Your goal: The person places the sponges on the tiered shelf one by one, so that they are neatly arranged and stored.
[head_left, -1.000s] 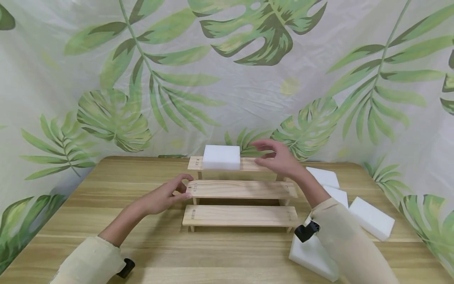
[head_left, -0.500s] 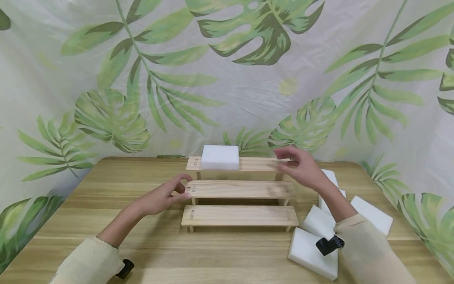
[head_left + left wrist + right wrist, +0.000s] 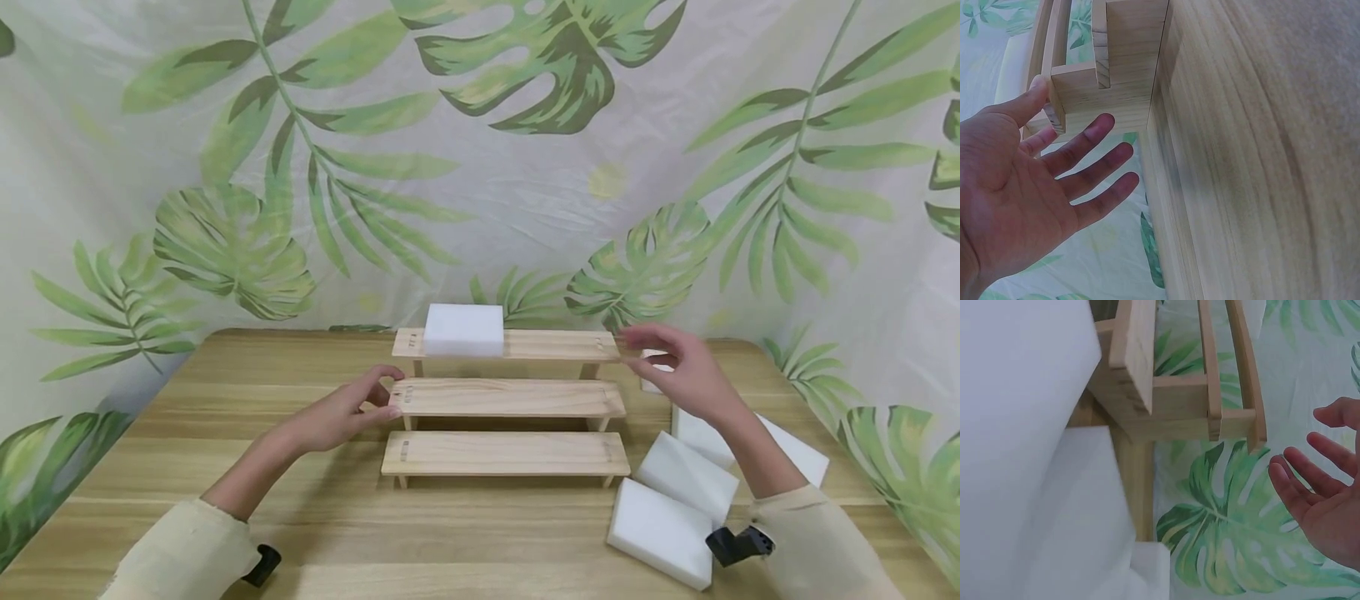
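A three-tier wooden display stand [image 3: 506, 398] stands on the table. My left hand [image 3: 341, 417] pinches the left end of its middle tier between thumb and index finger; in the left wrist view its other fingers [image 3: 1100, 194] spread out free. A white foam block [image 3: 463, 327] lies flat on the top tier, toward the left. My right hand [image 3: 686, 371] is just beyond the right end of that tier, holding nothing, its fingers loosely bent. In the right wrist view, a gap shows between the right fingers [image 3: 1319, 481] and the stand's end [image 3: 1254, 431].
Several more white foam blocks lie right of the stand, including a front one [image 3: 662, 533], one overlapping it [image 3: 688, 477] and one at the far right [image 3: 798, 450]. Behind the wooden table [image 3: 187, 392] hangs a leaf-patterned cloth [image 3: 517, 200].
My right hand has moved right, from over the right part of the top tier to past its end. The left hand and the foam block on the tier stay in place.
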The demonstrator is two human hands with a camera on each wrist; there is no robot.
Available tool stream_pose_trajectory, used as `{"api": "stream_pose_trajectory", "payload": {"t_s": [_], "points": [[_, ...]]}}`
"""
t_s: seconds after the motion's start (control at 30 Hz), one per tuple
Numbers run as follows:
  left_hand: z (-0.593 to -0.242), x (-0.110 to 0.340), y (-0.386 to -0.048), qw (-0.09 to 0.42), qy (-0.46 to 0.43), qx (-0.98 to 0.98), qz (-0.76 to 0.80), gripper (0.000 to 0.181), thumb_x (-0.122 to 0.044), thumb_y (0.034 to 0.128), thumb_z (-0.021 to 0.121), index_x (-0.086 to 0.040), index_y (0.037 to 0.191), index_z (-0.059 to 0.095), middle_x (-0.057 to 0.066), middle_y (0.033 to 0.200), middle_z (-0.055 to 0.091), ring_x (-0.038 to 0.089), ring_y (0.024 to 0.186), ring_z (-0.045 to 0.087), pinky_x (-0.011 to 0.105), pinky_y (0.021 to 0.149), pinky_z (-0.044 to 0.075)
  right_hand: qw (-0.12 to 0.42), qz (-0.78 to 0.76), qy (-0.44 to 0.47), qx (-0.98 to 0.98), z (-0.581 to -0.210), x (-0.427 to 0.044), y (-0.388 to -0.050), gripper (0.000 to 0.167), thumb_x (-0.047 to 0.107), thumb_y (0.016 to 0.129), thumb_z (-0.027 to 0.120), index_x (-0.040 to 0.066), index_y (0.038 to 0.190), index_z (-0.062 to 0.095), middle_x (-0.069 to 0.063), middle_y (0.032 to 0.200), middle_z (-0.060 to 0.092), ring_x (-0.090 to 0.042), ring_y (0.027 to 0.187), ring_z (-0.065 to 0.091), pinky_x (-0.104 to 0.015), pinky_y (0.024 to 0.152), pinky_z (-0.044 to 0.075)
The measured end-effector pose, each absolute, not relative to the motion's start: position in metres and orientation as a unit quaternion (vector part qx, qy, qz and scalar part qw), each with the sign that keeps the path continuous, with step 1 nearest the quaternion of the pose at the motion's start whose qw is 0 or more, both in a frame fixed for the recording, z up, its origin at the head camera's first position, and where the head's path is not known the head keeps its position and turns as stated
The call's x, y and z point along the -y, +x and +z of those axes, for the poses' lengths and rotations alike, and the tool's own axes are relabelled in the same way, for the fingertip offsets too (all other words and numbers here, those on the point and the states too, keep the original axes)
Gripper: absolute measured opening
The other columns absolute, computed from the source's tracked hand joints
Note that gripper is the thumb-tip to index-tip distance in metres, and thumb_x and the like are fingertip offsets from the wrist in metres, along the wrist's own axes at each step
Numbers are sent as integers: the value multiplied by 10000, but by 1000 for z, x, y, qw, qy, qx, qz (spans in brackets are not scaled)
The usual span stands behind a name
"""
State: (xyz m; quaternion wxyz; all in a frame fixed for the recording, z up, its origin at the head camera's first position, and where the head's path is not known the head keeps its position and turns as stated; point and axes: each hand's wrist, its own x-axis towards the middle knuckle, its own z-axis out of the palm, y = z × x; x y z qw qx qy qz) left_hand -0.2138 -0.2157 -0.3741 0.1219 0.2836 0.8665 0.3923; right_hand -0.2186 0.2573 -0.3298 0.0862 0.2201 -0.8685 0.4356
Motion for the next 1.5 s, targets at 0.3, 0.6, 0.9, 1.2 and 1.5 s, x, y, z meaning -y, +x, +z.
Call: {"api": "stream_pose_trajectory", "payload": {"t_s": [0.3,0.6,0.9,1.2,1.5], "points": [[-370,217,-215,119,283,-871,384,498,-207,1090,568,16,1474,342,138,1098,642,264,1036,630,431,842,521,95,403,208,886,-345,-280,-217,339,18,980,687,-71,1302,632,-249,1219,691,-215,1069,687,-169,849,519],[-371,218,-215,117,284,-872,381,474,-198,1090,568,17,1451,349,131,1075,651,248,1017,632,427,833,520,106,380,158,905,-368,-313,-229,361,-4,963,699,-116,1297,621,-298,1214,680,-350,1065,695,-136,799,508],[-373,217,-216,117,285,-872,380,479,-205,1089,571,10,1455,349,131,1083,652,251,1032,629,437,851,518,115,365,121,916,-383,-341,-244,343,-18,960,691,-151,1267,616,-342,1203,662,-399,1060,686,-87,793,453],[-373,216,-214,116,281,-874,378,467,-206,1085,578,2,1444,364,120,1072,647,244,1018,625,423,835,517,95,347,85,929,-385,-356,-252,398,20,976,664,-171,1314,575,-386,1287,601,-545,1206,561,-459,953,529],[-374,217,-215,116,283,-874,378,466,-210,1086,577,-14,1450,361,125,1082,644,247,1023,624,426,838,516,54,332,87,938,-390,-363,-262,421,17,1006,604,-198,1355,507,-423,1362,519,-619,1297,438,-692,1032,383]]}}
